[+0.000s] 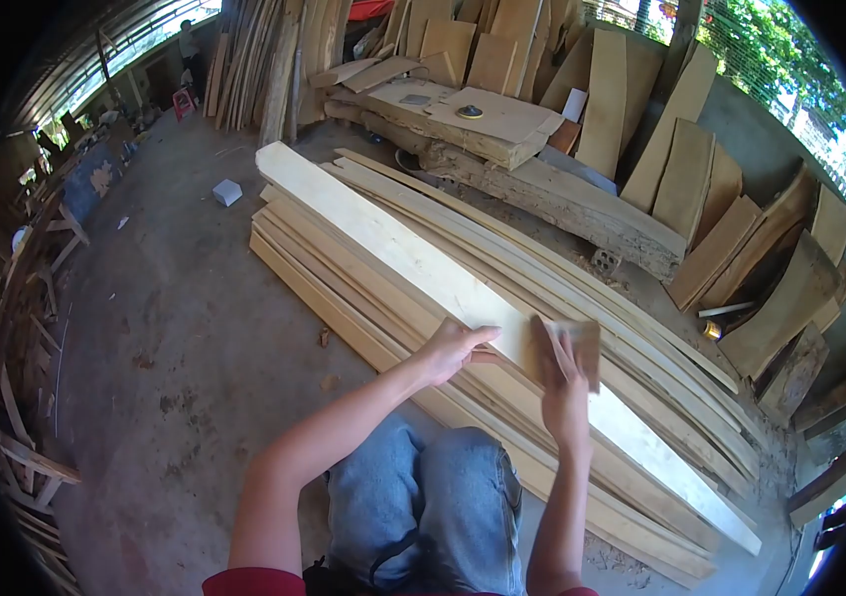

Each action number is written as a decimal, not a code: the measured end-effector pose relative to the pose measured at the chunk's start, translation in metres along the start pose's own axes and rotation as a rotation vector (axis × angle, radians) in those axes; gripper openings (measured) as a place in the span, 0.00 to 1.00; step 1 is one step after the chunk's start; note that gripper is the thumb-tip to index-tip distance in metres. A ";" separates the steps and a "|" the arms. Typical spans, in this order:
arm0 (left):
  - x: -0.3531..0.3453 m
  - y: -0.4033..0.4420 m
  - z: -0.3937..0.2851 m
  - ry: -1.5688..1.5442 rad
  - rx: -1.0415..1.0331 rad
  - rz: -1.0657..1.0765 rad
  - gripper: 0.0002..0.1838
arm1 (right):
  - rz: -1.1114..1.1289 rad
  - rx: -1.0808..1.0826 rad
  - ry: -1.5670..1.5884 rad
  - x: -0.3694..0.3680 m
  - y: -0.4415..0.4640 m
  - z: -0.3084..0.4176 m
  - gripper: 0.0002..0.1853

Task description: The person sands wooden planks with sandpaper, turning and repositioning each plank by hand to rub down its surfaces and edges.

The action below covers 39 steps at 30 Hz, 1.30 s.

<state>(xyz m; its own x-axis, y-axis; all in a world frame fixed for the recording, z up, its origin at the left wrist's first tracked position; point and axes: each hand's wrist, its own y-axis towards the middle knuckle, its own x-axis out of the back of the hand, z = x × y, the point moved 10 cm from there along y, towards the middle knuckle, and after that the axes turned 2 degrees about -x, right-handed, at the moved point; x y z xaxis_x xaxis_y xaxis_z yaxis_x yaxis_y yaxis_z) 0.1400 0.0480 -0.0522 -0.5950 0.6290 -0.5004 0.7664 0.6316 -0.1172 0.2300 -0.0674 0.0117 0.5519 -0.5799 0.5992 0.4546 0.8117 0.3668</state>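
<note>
A long pale plank (403, 253) lies slantwise on top of a stack of boards (344, 283). My left hand (453, 351) is closed on the plank's near edge, thumb on the upper face and fingers underneath. To its right, my right hand (564, 370) is closed round a small brown block (587, 353), which rests on the plank's upper face. The block and the fingers are partly blurred, so the block's exact shape cannot be made out.
A thick slab bench (502, 149) behind the stack holds a round black disc (469, 111). Boards (607, 104) lean on the back wall. A white block (227, 193) sits on the floor. Far left stand a red stool (184, 103) and a person (189, 50).
</note>
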 end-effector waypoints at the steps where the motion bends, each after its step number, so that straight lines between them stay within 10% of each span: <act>1: -0.002 0.000 -0.001 -0.001 0.004 0.005 0.11 | 0.013 -0.060 -0.009 0.009 -0.011 -0.014 0.25; 7: -0.001 0.001 -0.002 -0.004 0.002 0.000 0.13 | -0.253 -0.336 0.196 0.113 -0.099 -0.157 0.21; 9: -0.004 0.001 -0.005 0.010 -0.015 0.004 0.24 | -0.339 -0.632 -0.233 0.151 -0.128 -0.176 0.20; 12: -0.009 0.000 -0.012 0.012 -0.064 0.032 0.34 | -0.447 -0.660 -0.308 0.145 -0.138 -0.231 0.20; 13: -0.009 0.002 -0.010 0.057 -0.047 0.061 0.39 | -0.634 -0.268 -0.568 0.137 -0.107 -0.150 0.21; 14: -0.009 0.002 -0.007 0.061 -0.033 0.070 0.39 | -0.397 -0.717 -0.246 0.115 -0.098 -0.161 0.22; 16: -0.012 0.000 -0.016 0.024 -0.078 0.043 0.34 | -0.321 -0.453 -0.353 0.076 -0.049 -0.094 0.24; 17: -0.012 0.000 -0.014 -0.006 -0.028 0.035 0.28 | -0.555 0.048 -0.393 0.063 -0.031 -0.043 0.23; 19: -0.020 0.000 -0.019 -0.102 -0.057 0.067 0.25 | -0.226 -0.141 0.145 0.012 0.010 -0.027 0.19; 21: -0.027 -0.005 -0.032 -0.049 -0.142 0.020 0.29 | -0.185 0.161 -0.340 0.000 0.020 0.067 0.23; 26: -0.025 0.001 -0.031 -0.017 -0.147 0.144 0.30 | -0.037 0.271 -0.060 -0.016 0.010 0.059 0.32; 32: -0.031 0.003 -0.036 -0.006 -0.184 0.198 0.31 | -0.331 -0.193 -0.391 0.111 -0.080 -0.074 0.38; 34: -0.030 0.003 -0.036 0.005 -0.176 0.191 0.31 | -0.521 -0.359 0.310 0.151 -0.143 -0.196 0.35; 36: -0.031 0.002 -0.036 -0.014 -0.169 0.186 0.30 | -0.577 -0.651 -0.198 0.196 -0.189 -0.222 0.22; 39: -0.035 0.001 -0.041 -0.005 -0.202 0.193 0.29 | -0.523 -0.849 -0.259 0.183 -0.179 -0.209 0.28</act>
<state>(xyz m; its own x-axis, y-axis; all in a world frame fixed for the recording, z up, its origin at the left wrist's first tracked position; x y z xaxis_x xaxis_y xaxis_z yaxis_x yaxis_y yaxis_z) 0.1514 0.0451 0.0009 -0.4408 0.7448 -0.5011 0.8013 0.5780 0.1543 0.3958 -0.3337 -0.0926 0.0210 -0.7318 0.6812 0.9943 0.0866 0.0624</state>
